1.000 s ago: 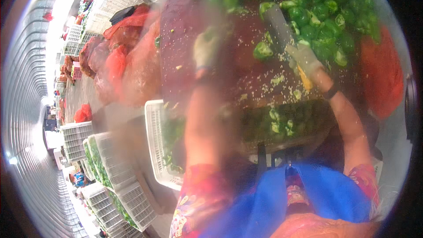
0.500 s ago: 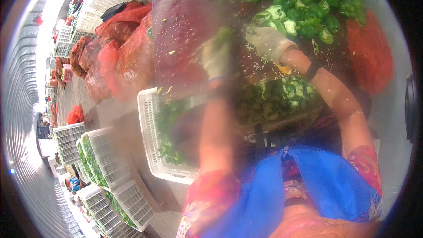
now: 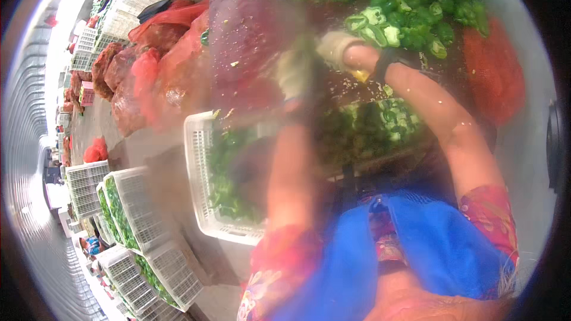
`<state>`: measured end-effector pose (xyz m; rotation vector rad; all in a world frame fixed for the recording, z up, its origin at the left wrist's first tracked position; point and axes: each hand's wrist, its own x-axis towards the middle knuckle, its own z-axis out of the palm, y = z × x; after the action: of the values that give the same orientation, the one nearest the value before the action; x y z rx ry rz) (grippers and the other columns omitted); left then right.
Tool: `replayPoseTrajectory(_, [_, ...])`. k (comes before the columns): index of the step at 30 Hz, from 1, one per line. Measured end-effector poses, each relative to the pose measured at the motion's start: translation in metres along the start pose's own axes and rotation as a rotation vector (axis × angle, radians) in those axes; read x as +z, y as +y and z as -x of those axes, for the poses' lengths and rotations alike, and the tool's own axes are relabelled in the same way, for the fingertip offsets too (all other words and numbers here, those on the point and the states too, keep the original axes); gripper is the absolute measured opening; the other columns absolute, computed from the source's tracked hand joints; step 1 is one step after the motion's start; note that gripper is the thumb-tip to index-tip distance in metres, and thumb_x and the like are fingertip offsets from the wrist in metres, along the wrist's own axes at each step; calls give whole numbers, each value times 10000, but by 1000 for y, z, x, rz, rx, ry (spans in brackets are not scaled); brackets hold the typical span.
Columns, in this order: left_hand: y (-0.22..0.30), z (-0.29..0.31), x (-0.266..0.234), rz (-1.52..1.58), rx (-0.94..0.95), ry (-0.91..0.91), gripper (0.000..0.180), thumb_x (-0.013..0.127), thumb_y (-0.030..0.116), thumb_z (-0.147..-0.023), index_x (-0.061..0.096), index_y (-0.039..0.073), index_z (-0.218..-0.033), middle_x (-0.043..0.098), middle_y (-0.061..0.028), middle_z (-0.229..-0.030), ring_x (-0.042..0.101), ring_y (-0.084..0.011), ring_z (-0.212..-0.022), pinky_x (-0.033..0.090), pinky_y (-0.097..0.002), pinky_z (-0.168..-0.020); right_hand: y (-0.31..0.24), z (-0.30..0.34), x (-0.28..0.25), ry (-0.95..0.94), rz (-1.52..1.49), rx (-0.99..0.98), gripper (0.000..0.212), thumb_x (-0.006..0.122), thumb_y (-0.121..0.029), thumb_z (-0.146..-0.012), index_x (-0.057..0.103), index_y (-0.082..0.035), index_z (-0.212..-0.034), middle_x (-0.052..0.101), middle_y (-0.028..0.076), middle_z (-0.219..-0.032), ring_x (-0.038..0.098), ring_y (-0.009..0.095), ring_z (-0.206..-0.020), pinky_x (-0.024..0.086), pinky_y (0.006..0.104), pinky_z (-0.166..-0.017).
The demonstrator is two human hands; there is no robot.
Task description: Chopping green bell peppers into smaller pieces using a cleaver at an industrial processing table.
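Observation:
Both my hands wear pale gloves and work close together over a dark red table (image 3: 250, 41) strewn with pale seeds. A blurred vertical band crosses my left hand (image 3: 292, 77) and hides its fingers. My right hand (image 3: 338, 50) is closed, its fingertips turned toward the left hand; whatever they hold is lost in the blur. Just beyond it lie halved green peppers (image 3: 380, 28), cut faces showing, beside a large heap of green peppers (image 3: 416, 0). Below my right wrist, at the table's near edge, cut green peppers (image 3: 397, 120) fill a container whose rim is mostly hidden.
A white plastic crate (image 3: 199, 178) holding green pieces stands left of my left forearm. Red mesh sacks (image 3: 172, 77) are piled left of the table; another red mesh bag (image 3: 493, 74) hangs at its right. Stacked white crates (image 3: 140, 208) with green produce stand farther left.
My right hand has moved left, closer to my left hand, and its wrist has turned. The left hand has shifted slightly. The whole view has tilted a little.

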<state>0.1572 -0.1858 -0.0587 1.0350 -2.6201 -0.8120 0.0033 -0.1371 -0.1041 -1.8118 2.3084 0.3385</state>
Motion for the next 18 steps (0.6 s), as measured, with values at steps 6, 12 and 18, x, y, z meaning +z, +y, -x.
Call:
replayPoseTrajectory(6, [-5, 8, -1, 326, -60, 162, 472, 555, 439, -884, 669, -13, -956, 643, -151, -940, 599, -255, -905, 456, -381, -814, -19, 30, -25, -28, 29, -54, 207, 580, -88, -807, 685, -36, -977, 678, 176, -933, 671, 305, -799, 542, 391, -677])
replayPoseTrajectory(12, [-4, -25, -3, 274, -117, 26, 479, 529, 482, -887, 681, 38, -984, 661, -178, -991, 611, -299, -909, 463, -386, -811, 4, 83, -49, -23, -369, 159, 154, 578, -83, -812, 670, -42, -929, 675, 129, -822, 673, 274, -768, 543, 384, -640])
replayPoseTrajectory(18, [12, -69, 14, 549, 140, -138, 381, 563, 384, -865, 689, 65, -1031, 673, -202, -956, 649, -325, -858, 496, -390, -789, 54, 111, 12, -57, -706, 311, 224, 502, -191, -894, 602, -4, -824, 590, 106, -692, 579, 183, -585, 474, 323, -500])
